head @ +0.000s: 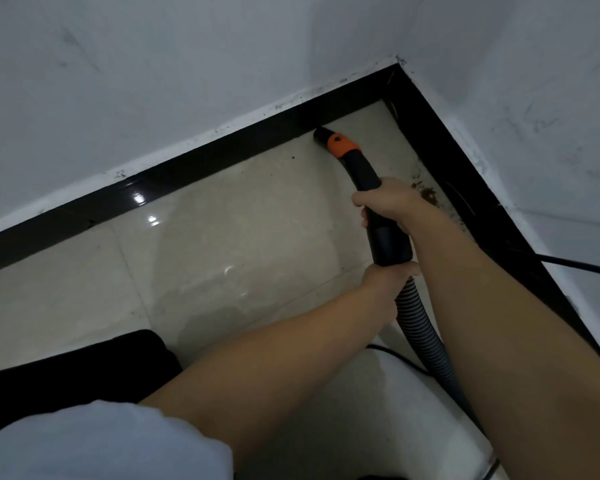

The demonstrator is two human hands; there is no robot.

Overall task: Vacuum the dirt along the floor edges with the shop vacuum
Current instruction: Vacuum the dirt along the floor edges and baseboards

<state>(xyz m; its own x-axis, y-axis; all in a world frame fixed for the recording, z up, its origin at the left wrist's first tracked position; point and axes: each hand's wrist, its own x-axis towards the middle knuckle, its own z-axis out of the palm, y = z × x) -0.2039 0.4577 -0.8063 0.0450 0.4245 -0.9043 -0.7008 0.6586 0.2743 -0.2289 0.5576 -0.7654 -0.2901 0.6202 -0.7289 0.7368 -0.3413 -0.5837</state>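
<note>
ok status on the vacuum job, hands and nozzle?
Right hand grips wand, left hand grips hose cuff. Nozzle at black baseboard, short of corner. Brown dirt still along right edge. Black cord crosses there.

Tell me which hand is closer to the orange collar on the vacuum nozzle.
Right. The right hand holds the wand just below the orange collar; the left hand holds farther back, where the ribbed hose starts.

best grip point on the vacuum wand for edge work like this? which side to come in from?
Grip the wand's smooth black rigid section, above the orange collar, from behind, as the right hand does. The left hand steadies the cuff where the ribbed hose begins. The hose flexes, probably giving poor nozzle control.
</note>
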